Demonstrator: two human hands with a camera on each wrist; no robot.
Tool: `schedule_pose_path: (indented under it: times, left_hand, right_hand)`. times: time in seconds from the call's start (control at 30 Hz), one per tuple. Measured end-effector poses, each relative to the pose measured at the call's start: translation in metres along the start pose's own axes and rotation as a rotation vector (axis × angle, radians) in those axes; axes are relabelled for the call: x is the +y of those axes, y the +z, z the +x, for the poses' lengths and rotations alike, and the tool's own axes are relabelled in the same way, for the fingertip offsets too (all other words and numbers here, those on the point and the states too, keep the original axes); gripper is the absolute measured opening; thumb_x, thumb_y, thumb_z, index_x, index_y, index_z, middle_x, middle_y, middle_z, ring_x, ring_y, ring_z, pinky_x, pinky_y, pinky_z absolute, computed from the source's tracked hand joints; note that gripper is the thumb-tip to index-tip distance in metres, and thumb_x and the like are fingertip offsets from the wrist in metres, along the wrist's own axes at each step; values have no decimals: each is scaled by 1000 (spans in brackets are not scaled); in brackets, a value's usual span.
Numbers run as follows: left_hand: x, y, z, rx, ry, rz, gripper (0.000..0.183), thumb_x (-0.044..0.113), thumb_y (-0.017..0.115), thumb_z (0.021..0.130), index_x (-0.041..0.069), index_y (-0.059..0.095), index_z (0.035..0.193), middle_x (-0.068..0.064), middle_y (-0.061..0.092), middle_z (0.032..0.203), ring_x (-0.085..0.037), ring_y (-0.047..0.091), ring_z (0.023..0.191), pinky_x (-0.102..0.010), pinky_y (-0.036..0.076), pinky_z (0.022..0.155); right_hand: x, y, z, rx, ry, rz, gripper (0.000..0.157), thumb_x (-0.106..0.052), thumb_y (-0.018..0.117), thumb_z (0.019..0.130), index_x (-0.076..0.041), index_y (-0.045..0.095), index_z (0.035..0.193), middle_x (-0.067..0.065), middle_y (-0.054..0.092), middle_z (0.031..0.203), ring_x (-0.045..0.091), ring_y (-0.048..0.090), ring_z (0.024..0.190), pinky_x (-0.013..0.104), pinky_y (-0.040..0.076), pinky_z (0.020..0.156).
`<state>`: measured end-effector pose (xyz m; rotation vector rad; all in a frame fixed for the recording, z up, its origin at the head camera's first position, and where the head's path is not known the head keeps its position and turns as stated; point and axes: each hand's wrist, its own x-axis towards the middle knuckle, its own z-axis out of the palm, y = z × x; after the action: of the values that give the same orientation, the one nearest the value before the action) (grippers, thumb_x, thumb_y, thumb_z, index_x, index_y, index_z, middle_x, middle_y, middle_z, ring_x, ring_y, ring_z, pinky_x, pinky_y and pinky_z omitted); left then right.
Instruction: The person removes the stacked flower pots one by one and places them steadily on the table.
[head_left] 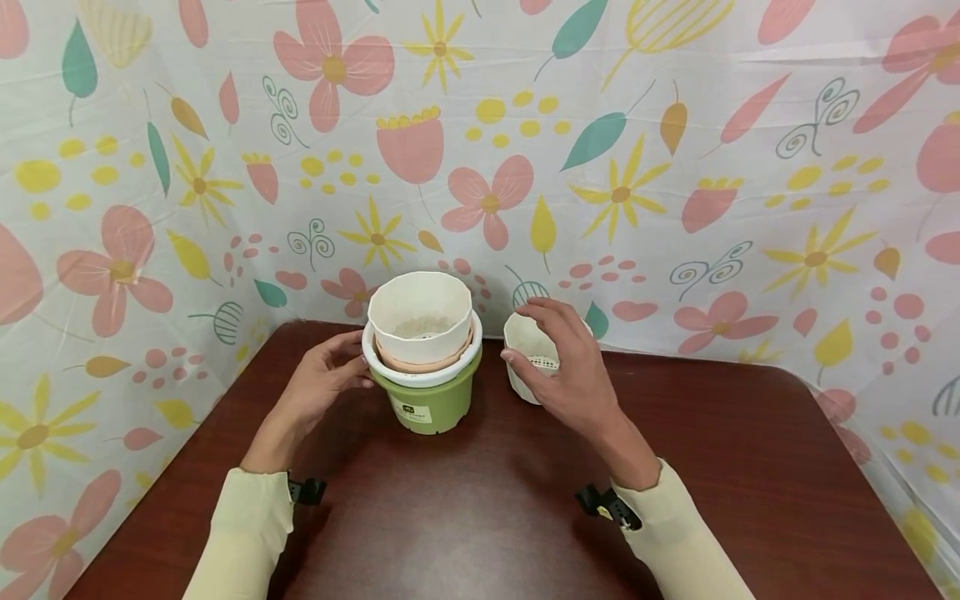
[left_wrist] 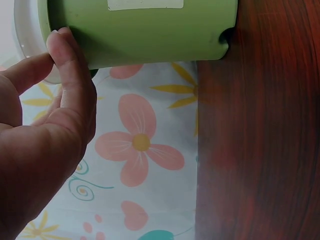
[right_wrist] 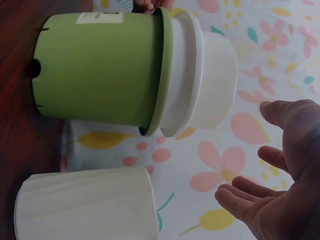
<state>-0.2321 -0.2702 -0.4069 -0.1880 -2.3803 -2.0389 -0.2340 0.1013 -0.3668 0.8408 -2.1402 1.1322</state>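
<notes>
The left hand (head_left: 317, 385) touches the green pot (right_wrist: 100, 72); its grip state cannot be determined. The right hand (head_left: 576, 379), grip apart, is near a separate white pot (right_wrist: 87, 207) on the worktop (head_left: 427, 508).

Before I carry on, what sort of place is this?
Probably a makeshift indoor tabletop workspace: a dark reddish-brown wood-grained table backed by white, flower-printed sheeting, with a nested stack of plastic-looking flowerpots, the outermost green.
</notes>
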Motion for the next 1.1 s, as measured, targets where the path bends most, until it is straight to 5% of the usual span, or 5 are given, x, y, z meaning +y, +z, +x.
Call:
schedule_pose_path:
  times: [1.1]
  left_hand:
    - [0, -1, 0, -10, 8, 6, 52, 15, 67, 106, 3, 51, 154, -19, 58, 134, -16, 73, 97, -37, 64, 88]
  right_hand:
    - [-28, 28, 20, -10, -61, 69, 57, -20, 88, 90, -8, 65, 141, 13, 59, 146, 25, 53, 140, 48, 48, 113]
